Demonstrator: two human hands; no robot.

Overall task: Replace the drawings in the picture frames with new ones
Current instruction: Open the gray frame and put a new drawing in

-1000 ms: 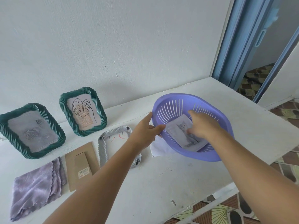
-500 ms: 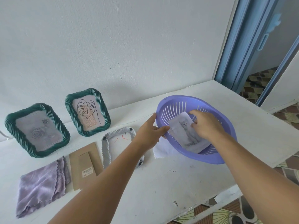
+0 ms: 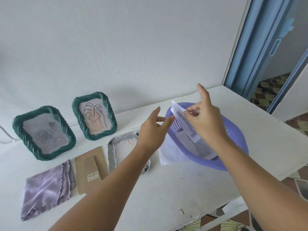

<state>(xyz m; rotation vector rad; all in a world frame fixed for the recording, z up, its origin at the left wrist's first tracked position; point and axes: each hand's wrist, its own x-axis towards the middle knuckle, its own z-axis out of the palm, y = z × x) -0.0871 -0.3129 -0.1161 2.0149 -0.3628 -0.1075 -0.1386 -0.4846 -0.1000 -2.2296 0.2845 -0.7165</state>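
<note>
My right hand (image 3: 204, 120) pinches a paper drawing (image 3: 180, 114) and holds it lifted above the purple basket (image 3: 236, 147), index finger pointing up. More paper (image 3: 186, 139) lies inside the basket. My left hand (image 3: 153, 129) hovers with relaxed fingers just left of the basket rim, holding nothing. Below it a grey frame (image 3: 115, 147) lies flat, with a white sheet bearing red marks in it. Two green frames stand against the wall: one with a rose drawing (image 3: 44, 132), one with a leaf drawing (image 3: 94, 117).
A brown cardboard frame back (image 3: 90, 170) and a folded lilac cloth (image 3: 46, 185) lie on the white table (image 3: 166, 197). A white sheet (image 3: 170, 155) sticks out from under the basket. The table's right edge borders a blue door frame (image 3: 253, 47).
My right hand has lifted the drawing up out of the basket. My left hand has let go of the basket rim and risen slightly.
</note>
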